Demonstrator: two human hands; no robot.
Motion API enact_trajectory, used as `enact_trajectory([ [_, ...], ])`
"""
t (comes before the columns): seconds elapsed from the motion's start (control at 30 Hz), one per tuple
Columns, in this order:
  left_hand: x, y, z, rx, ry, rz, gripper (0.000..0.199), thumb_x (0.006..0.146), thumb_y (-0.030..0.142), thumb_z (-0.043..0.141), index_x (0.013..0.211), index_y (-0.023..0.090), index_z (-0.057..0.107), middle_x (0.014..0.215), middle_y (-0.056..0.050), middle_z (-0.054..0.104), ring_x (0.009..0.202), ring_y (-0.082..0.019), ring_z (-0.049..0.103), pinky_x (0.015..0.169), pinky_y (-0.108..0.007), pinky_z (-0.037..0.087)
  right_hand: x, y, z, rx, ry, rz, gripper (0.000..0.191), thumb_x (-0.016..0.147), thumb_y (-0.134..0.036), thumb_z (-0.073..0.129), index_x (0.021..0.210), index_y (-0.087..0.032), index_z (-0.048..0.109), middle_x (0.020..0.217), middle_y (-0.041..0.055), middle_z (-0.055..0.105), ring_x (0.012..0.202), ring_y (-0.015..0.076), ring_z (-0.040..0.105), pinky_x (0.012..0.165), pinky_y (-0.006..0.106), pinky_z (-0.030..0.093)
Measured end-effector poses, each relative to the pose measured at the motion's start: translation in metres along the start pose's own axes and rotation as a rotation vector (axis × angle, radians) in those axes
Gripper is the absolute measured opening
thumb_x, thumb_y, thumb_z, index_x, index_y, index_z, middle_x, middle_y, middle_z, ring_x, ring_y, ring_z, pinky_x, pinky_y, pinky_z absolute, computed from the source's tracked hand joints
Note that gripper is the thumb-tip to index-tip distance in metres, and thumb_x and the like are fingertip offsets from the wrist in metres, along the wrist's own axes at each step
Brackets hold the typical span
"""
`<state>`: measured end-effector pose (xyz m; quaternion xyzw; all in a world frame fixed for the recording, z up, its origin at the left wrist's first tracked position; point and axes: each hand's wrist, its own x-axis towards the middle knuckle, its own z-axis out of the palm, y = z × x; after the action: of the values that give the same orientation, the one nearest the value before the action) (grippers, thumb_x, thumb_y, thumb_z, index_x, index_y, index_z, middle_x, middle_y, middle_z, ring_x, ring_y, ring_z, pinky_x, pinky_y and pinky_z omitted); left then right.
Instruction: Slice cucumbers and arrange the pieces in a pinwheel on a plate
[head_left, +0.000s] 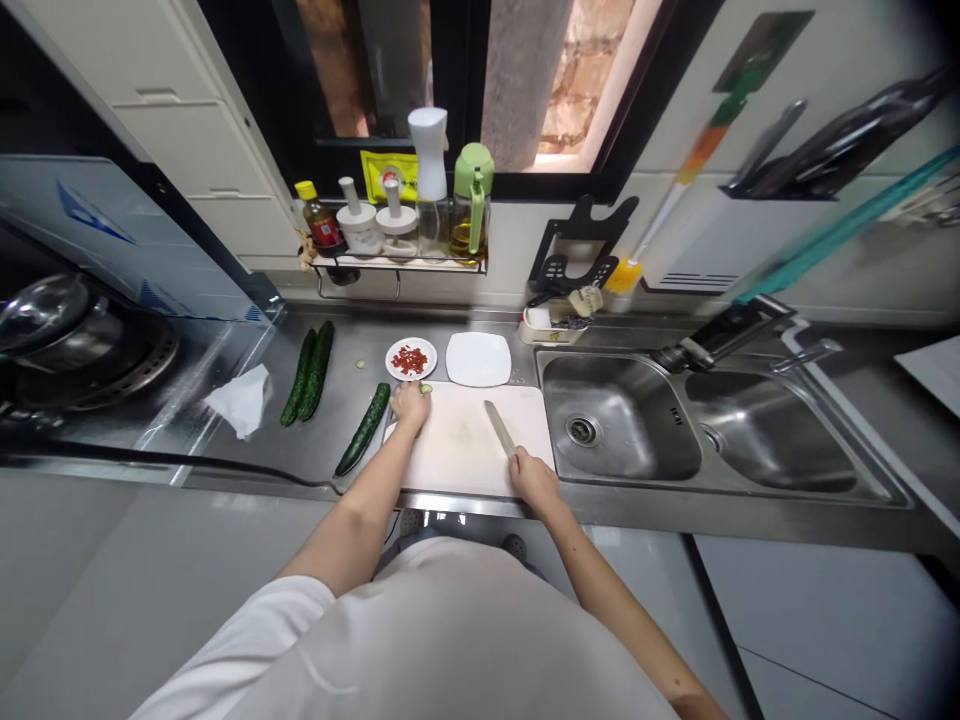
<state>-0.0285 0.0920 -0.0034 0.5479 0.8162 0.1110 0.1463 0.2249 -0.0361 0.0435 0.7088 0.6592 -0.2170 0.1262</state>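
In the head view a knife [499, 428] lies low over the white cutting board [450, 465], its blade pointing up and left. My right hand [535, 480] is closed around its handle at the board's right side. My left hand [410, 405] is at the board's upper left corner, fingers closed, with a small pale green cucumber piece [426, 388] at the fingertips. Just left of that hand lies a whole cucumber [363, 430]. Above it stands a white plate of chopped red pieces [410, 360]. Beside that is a bare white square plate [478, 358].
Two more cucumbers [309, 372] and a crumpled white paper [241, 400] lie to the left, near the stove pot [64, 320]. A double sink [622, 420] borders the board on the right. Seasoning bottles stand on a wall shelf [405, 263] behind. A small cucumber slice [360, 364] rests on the counter.
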Motion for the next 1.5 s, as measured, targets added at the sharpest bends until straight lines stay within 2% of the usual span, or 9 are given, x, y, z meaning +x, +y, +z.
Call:
enact_trajectory([
  [0.2, 0.001, 0.000, 0.003, 0.002, 0.014, 0.030, 0.028, 0.084, 0.027, 0.055, 0.111, 0.023, 0.063, 0.118, -0.013, 0.061, 0.111, -0.029, 0.053, 0.090, -0.040, 0.038, 0.000, 0.001, 0.002, 0.012, 0.003, -0.004, 0.035, 0.099, -0.032, 0.027, 0.118, -0.018, 0.052, 0.104, 0.0131, 0.069, 0.098, 0.0225, 0.065, 0.079, 0.030, 0.042],
  [0.33, 0.000, 0.004, 0.001, -0.074, -0.009, 0.017, 0.021, 0.085, 0.026, 0.054, 0.103, 0.024, 0.063, 0.106, -0.010, 0.067, 0.104, -0.026, 0.058, 0.087, -0.036, 0.039, 0.002, 0.002, 0.003, 0.016, 0.016, -0.009, 0.035, 0.099, -0.032, 0.026, 0.117, -0.018, 0.052, 0.103, 0.0134, 0.069, 0.097, 0.0229, 0.065, 0.078, 0.031, 0.042],
  [0.43, -0.005, 0.009, 0.001, -0.198, -0.107, 0.001, 0.018, 0.082, 0.027, 0.058, 0.098, 0.025, 0.065, 0.098, -0.004, 0.070, 0.095, -0.021, 0.061, 0.082, -0.031, 0.041, 0.002, 0.002, 0.003, 0.014, 0.014, -0.010, 0.035, 0.099, -0.032, 0.025, 0.117, -0.018, 0.052, 0.102, 0.0134, 0.069, 0.097, 0.0234, 0.065, 0.077, 0.031, 0.042],
  [0.57, -0.020, 0.015, 0.007, -0.317, -0.314, 0.098, 0.021, 0.076, 0.024, 0.064, 0.096, 0.022, 0.068, 0.088, 0.000, 0.071, 0.079, -0.015, 0.062, 0.071, -0.024, 0.042, 0.002, 0.002, 0.002, 0.013, -0.007, -0.009, 0.035, 0.099, -0.032, 0.026, 0.118, -0.018, 0.052, 0.103, 0.0137, 0.069, 0.098, 0.0234, 0.064, 0.078, 0.031, 0.042],
  [0.77, -0.041, 0.015, 0.015, -0.262, -0.470, 0.251, 0.021, 0.072, 0.023, 0.067, 0.092, 0.019, 0.070, 0.086, -0.001, 0.071, 0.072, -0.012, 0.060, 0.062, -0.020, 0.042, 0.003, 0.002, 0.003, 0.011, 0.001, -0.012, 0.034, 0.099, -0.032, 0.026, 0.117, -0.019, 0.052, 0.102, 0.0125, 0.069, 0.098, 0.0226, 0.064, 0.078, 0.030, 0.041],
  [0.93, -0.043, 0.016, 0.012, -0.154, -0.453, 0.328, 0.018, 0.076, 0.020, 0.061, 0.091, 0.020, 0.071, 0.089, -0.002, 0.072, 0.079, -0.015, 0.063, 0.069, -0.023, 0.044, 0.005, 0.002, 0.004, 0.010, -0.007, -0.015, 0.033, 0.099, -0.032, 0.026, 0.116, -0.018, 0.051, 0.101, 0.0132, 0.069, 0.098, 0.0230, 0.064, 0.077, 0.031, 0.041],
  [1.23, -0.036, 0.020, 0.010, -0.055, -0.418, 0.725, 0.023, 0.082, 0.016, 0.053, 0.090, 0.023, 0.073, 0.099, -0.005, 0.069, 0.101, -0.021, 0.059, 0.089, -0.029, 0.042, 0.004, 0.003, 0.004, -0.003, -0.011, -0.014, 0.034, 0.099, -0.033, 0.027, 0.119, -0.018, 0.051, 0.102, 0.0128, 0.068, 0.099, 0.0223, 0.064, 0.078, 0.030, 0.041],
  [1.37, -0.040, 0.016, 0.009, -0.119, -0.325, 0.604, 0.023, 0.087, 0.020, 0.049, 0.096, 0.021, 0.070, 0.100, -0.007, 0.066, 0.099, -0.019, 0.058, 0.087, -0.029, 0.042, 0.003, 0.003, 0.003, 0.000, -0.011, -0.012, 0.034, 0.099, -0.032, 0.027, 0.118, -0.018, 0.051, 0.103, 0.0128, 0.068, 0.099, 0.0228, 0.064, 0.078, 0.030, 0.041],
  [1.5, -0.054, 0.011, 0.011, -0.074, -0.269, 0.453, 0.027, 0.081, 0.040, 0.062, 0.098, 0.019, 0.067, 0.099, -0.008, 0.064, 0.096, -0.023, 0.057, 0.083, -0.032, 0.043, 0.003, 0.003, 0.002, 0.010, -0.021, -0.009, 0.035, 0.099, -0.032, 0.026, 0.120, -0.018, 0.051, 0.104, 0.0130, 0.068, 0.100, 0.0221, 0.064, 0.079, 0.030, 0.041],
])
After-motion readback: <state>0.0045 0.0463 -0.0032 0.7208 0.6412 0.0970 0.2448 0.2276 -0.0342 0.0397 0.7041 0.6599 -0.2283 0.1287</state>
